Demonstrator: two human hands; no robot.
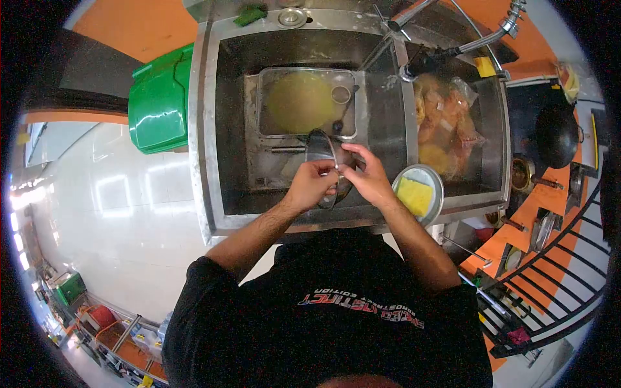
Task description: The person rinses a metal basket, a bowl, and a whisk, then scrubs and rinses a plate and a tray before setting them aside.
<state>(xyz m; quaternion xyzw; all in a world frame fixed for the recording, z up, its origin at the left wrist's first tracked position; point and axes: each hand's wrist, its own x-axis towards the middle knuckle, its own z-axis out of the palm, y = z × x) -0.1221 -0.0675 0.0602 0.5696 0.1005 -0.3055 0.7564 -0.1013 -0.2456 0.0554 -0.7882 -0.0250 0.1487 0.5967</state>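
Both hands are raised over the front of the left sink basin, around a round, dark-rimmed lid (323, 152) tipped nearly edge-on. My left hand (314, 184) is closed, its fingers pinching the near part of the lid's rim. On the other side, my right hand (370, 176) grips the lid with bent fingers, its thumb close to the left hand's fingertips. Beyond the lid, in the basin, a rectangular metal tray (260, 107) holds yellowish liquid. A small round cup (341, 95) and a dark ladle (337, 126) lie at its right side.
A metal bowl (438, 205) with a yellow sponge (414, 196) rests by the front edge, right of my hands. The right basin holds plastic bags of orange-pink food (449, 123). A spray faucet (479, 42) reaches over it. A green bin (158, 103) stands at left.
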